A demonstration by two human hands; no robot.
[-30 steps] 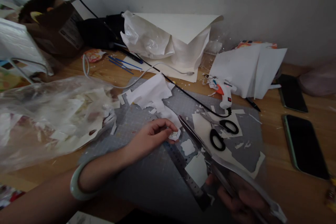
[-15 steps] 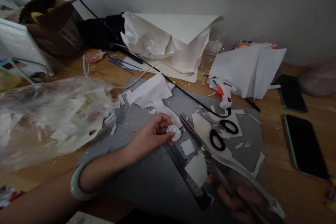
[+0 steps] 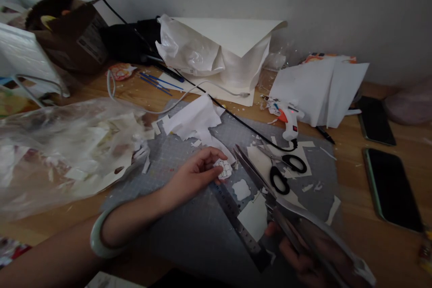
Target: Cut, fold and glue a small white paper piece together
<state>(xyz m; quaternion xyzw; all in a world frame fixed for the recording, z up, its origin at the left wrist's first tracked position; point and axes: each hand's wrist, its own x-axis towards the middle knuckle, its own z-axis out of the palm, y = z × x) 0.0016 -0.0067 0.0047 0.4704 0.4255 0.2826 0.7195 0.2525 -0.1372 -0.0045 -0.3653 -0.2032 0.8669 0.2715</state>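
Observation:
My left hand (image 3: 202,168), with a pale bangle on its wrist, pinches a small white paper piece (image 3: 225,169) marked with dark lines. My right hand (image 3: 300,252) grips large metal scissors (image 3: 283,209), whose blades point up and left and end just right of that piece. The scissor handles hide part of this hand. Below the blades lie a small white wavy-edged cutout (image 3: 241,190) and a pale paper piece (image 3: 254,217). A metal ruler (image 3: 236,225) runs slantwise beneath them on the grey cutting mat (image 3: 189,229).
Black-handled scissors (image 3: 279,179) rest on paper scraps. Behind them sits a white glue gun (image 3: 290,123) with a black cord. Two phones (image 3: 393,189) lie at right. A clear plastic bag (image 3: 67,157) of scraps covers the left; folded white paper (image 3: 194,119) lies mid-mat.
The paper piece has turned slightly in my left hand's fingers. The large scissors' blades have shifted a little, with their tips slightly farther right and up.

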